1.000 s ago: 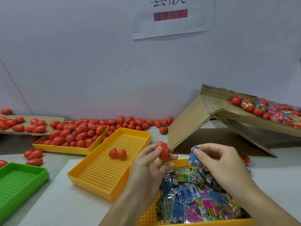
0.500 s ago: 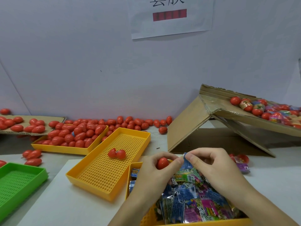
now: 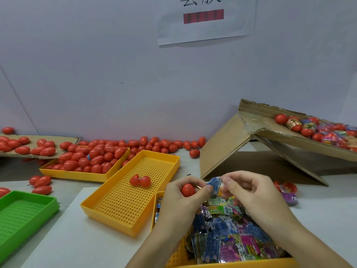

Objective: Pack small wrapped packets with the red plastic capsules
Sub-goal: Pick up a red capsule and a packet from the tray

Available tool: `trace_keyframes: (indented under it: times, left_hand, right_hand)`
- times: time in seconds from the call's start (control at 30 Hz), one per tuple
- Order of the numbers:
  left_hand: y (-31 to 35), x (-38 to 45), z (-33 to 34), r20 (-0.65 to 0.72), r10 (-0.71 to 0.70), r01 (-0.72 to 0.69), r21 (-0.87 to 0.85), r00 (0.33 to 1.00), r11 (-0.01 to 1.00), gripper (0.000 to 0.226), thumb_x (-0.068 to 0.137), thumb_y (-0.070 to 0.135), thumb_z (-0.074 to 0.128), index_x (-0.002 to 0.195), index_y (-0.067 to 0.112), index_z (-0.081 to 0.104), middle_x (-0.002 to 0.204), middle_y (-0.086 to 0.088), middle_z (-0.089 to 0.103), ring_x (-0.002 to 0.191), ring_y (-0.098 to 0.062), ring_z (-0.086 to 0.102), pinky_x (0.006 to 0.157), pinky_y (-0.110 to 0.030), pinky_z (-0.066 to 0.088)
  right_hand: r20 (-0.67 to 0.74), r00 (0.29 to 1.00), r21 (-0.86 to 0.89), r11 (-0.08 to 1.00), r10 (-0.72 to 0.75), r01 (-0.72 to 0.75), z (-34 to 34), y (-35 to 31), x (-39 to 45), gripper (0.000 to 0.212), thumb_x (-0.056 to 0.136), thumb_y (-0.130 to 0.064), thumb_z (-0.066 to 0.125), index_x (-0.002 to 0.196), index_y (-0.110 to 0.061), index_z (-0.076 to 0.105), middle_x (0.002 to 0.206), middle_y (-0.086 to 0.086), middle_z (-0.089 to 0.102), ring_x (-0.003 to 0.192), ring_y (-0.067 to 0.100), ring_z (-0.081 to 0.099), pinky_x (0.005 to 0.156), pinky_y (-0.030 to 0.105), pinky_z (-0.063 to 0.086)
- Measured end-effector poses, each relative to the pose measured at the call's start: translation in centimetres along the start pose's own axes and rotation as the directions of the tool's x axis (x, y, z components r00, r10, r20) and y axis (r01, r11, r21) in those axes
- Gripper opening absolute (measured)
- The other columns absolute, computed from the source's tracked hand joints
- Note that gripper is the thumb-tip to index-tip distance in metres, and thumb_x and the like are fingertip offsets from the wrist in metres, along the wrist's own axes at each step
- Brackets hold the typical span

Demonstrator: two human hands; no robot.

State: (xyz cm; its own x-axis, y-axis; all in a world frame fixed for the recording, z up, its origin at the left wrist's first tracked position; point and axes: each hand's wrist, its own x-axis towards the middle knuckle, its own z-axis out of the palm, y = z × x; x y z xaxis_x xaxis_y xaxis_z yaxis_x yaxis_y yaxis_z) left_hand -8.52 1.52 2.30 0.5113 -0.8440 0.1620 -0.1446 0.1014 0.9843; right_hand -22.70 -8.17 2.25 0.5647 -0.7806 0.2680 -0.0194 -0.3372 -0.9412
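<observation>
While both hands meet at lower centre, left hand (image 3: 183, 198) grips a red capsule (image 3: 188, 190) w/ thumb also on the blue packet (image 3: 216, 186); right hand (image 3: 249, 194) pinches the packet's other end. Packet's long axis runs roughly left-right, touching capsule's right side. Below: yellow tray (image 3: 231, 265) of packets on pale surface (image 3: 318, 209). Plain wall (image 3: 96, 74) behind, loose capsules along its foot.

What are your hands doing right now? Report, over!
Left hand grips red capsule. Both hands pinch blue packet, right hand folding it. Packet not in yet. Nothing blocking.
</observation>
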Motion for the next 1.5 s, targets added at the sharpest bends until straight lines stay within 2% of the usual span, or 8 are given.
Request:
trace_keyframes:
  times: [0.1, 0.37, 0.67, 0.87, 1.0, 1.17, 1.37, 1.5]
  left_hand:
    - [0.1, 0.0, 0.0, 0.011, -0.001, 0.001, -0.007, 1.0, 1.0, 0.023, 0.067, 0.045, 0.078, 0.071, 0.023, 0.072, 0.062, 0.013, 0.059, 0.055, -0.004, 0.055, 0.057, -0.018, 0.047]
    - [-0.2, 0.0, 0.0, 0.02, 0.016, -0.016, 0.003, 1.0, 1.0, 0.022, 0.081, 0.028, 0.08, 0.062, 0.026, 0.068, 0.064, 0.01, 0.061, 0.056, -0.004, 0.057, 0.056, -0.015, 0.046]
    - [-0.2, 0.0, -0.1, 0.014, -0.025, 0.026, -0.12, 1.0, 0.992, 0.021, 0.071, 0.043, 0.076, 0.065, 0.025, 0.07, 0.051, 0.01, 0.053, 0.049, -0.004, 0.049, 0.054, -0.02, 0.046]
    - [-0.7, 0.4, -0.4, -0.098, -0.029, 0.022, -0.072, 0.995, 0.997, 0.022, 0.081, 0.034, 0.077, 0.071, 0.017, 0.068, 0.053, 0.004, 0.05, 0.048, -0.01, 0.047, 0.05, -0.021, 0.043]
    - [-0.5, 0.3, -0.2, -0.066, -0.023, 0.019, -0.07, 0.998, 0.997, 0.021, 0.082, 0.031, 0.077, 0.066, 0.021, 0.069, 0.051, 0.007, 0.051, 0.048, -0.008, 0.047, 0.05, -0.021, 0.044]
    - [-0.2, 0.0, 0.1, -0.008, -0.024, 0.024, -0.065, 1.0, 0.998, 0.023, 0.083, 0.03, 0.077, 0.062, 0.025, 0.068, 0.054, 0.012, 0.057, 0.05, -0.005, 0.052, 0.052, -0.017, 0.045]
    - [0.1, -0.1, 0.1, 0.008, -0.015, 0.016, -0.052, 1.0, 0.999, 0.023, 0.083, 0.032, 0.076, 0.063, 0.025, 0.067, 0.056, 0.012, 0.058, 0.051, -0.005, 0.051, 0.053, -0.017, 0.045]
    - [0.1, -0.2, 0.1, 0.009, -0.013, 0.013, -0.049, 1.0, 0.999, 0.023, 0.083, 0.031, 0.076, 0.063, 0.025, 0.067, 0.056, 0.012, 0.058, 0.05, -0.005, 0.051, 0.052, -0.017, 0.045]
  right_hand:
    - [0.045, 0.999, -0.002, 1.0, -0.024, 0.024, 0.0, -0.4, -0.2, 0.033, 0.074, -0.051, 0.061, 0.09, -0.028, 0.078, 0.079, -0.006, 0.076, 0.075, 0.004, 0.07, 0.063, 0.012, 0.051]
    - [0.039, 0.998, 0.012, 0.998, -0.054, 0.054, 0.3, -1.0, -0.5, 0.02, 0.067, -0.048, 0.071, 0.08, -0.034, 0.079, 0.081, -0.01, 0.077, 0.08, 0.004, 0.072, 0.068, 0.011, 0.052]
    - [0.027, 1.0, -0.048, 0.999, 0.006, -0.004, -0.2, -0.8, -0.2, 0.013, 0.089, -0.022, 0.068, 0.083, -0.024, 0.079, 0.074, -0.005, 0.076, 0.071, 0.005, 0.071, 0.06, 0.01, 0.048]
    - [0.095, 0.991, 0.022, 0.995, 0.093, -0.096, -0.3, -1.1, -0.3, 0.015, 0.084, -0.036, 0.067, 0.082, -0.029, 0.08, 0.077, 0.0, 0.074, 0.072, 0.008, 0.068, 0.061, 0.015, 0.051]
    - [0.041, 0.986, 0.038, 0.986, 0.161, -0.163, 0.1, -0.8, -0.2, 0.01, 0.092, -0.025, 0.066, 0.095, -0.025, 0.076, 0.084, -0.002, 0.077, 0.081, 0.011, 0.073, 0.065, 0.024, 0.056]
    - [0.059, 0.984, -0.001, 0.986, 0.169, -0.169, 0.1, -0.8, -0.3, 0.011, 0.09, -0.029, 0.067, 0.092, -0.025, 0.077, 0.084, -0.006, 0.077, 0.081, 0.006, 0.072, 0.06, 0.017, 0.054]
    - [0.124, 0.961, 0.264, 0.925, 0.247, -0.272, 0.2, -1.0, -0.2, 0.025, 0.068, -0.036, 0.073, 0.083, -0.017, 0.079, 0.082, 0.005, 0.073, 0.078, 0.016, 0.066, 0.06, 0.027, 0.047]
    - [0.133, 0.972, 0.311, 0.923, 0.194, -0.227, 0.3, -0.9, -0.2, 0.032, 0.064, -0.041, 0.076, 0.083, -0.016, 0.077, 0.082, 0.006, 0.067, 0.08, 0.021, 0.055, 0.069, 0.037, 0.043]
